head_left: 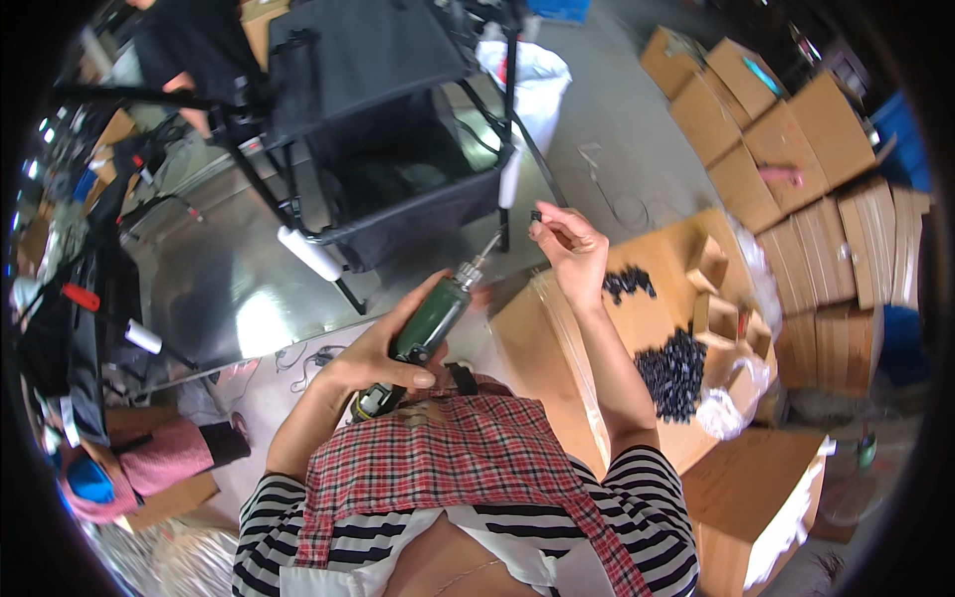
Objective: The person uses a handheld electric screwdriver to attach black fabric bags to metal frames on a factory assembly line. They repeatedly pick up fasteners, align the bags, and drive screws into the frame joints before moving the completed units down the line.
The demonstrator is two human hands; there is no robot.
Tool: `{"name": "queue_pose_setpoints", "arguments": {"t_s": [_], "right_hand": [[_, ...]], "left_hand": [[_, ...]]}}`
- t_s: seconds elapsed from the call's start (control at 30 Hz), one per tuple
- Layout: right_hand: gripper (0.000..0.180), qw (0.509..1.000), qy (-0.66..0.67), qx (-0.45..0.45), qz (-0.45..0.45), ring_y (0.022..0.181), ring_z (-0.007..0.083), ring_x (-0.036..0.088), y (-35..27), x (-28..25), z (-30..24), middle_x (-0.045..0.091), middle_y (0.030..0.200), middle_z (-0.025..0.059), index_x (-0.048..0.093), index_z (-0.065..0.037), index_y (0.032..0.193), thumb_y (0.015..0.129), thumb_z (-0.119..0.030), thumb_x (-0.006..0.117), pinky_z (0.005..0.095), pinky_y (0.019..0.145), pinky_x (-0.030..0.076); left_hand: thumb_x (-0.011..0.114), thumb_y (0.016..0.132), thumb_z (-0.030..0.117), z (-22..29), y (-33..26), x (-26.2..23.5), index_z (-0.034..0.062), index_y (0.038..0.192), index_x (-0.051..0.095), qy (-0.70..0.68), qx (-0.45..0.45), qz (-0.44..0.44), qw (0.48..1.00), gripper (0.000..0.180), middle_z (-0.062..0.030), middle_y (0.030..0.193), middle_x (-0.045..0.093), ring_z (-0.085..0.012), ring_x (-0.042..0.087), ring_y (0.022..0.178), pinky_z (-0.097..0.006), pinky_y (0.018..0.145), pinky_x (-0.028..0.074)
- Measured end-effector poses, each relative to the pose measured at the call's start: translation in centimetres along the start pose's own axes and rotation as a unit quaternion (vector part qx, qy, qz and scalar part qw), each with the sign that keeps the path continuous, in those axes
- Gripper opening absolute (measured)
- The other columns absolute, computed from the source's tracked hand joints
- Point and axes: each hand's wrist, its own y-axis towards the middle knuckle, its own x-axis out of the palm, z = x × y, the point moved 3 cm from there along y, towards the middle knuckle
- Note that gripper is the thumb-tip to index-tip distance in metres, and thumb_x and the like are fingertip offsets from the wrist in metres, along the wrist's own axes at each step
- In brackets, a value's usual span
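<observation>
My left hand (389, 356) is wrapped round a green power screwdriver (434, 320), its bit pointing up and to the right. My right hand (574, 249) pinches a small black part (535, 215) between thumb and fingers, just beyond the bit's tip; its exact kind is too small to tell. Ahead stands a black folding frame with a fabric seat (363, 62) and a fabric basket (408, 204) beneath. White sleeves (509, 177) cover its lower legs, which rest on a shiny metal table (239, 294).
To my right, a cardboard surface (637, 318) bears a heap of small black parts (672, 376), a smaller group (629, 285) and little open boxes (715, 320). Cartons (796, 149) are stacked farther right. One person (194, 50) stands across the table, another (149, 468) at the left.
</observation>
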Motion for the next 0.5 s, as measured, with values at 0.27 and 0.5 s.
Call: {"name": "queue_pose_setpoints", "arguments": {"t_s": [0.27, 0.5], "right_hand": [[0.028, 0.983, 0.104, -0.061, -0.136, 0.088, 0.0127, 0.068, 2.9, 10.9, -5.0, 0.066, 0.097, 0.0056, 0.068, 0.004, 0.116, 0.089, 0.009, 0.067, 0.0249, 0.083, 0.057], [0.025, 0.968, 0.062, -0.156, -0.188, 0.091, 0.0152, 0.068, 3.9, 17.8, -5.9, 0.066, 0.101, 0.0102, 0.068, 0.005, 0.113, 0.088, 0.011, 0.066, 0.0255, 0.082, 0.056]], "left_hand": [[0.089, 0.064, 0.011, 2.3, -3.5, -0.1, 0.017, 0.161, 0.008, -0.063, 0.105, 0.095, 0.988, 0.125, -0.0082, 0.087, 0.056, -0.0117, 0.058, 0.068, -0.024, 0.06, 0.049], [0.084, 0.07, 0.009, 3.4, -7.5, -3.6, 0.0203, 0.161, 0.005, -0.083, 0.176, 0.086, 0.977, 0.121, -0.0084, 0.087, 0.055, -0.0115, 0.057, 0.061, -0.023, 0.055, 0.048]]}}
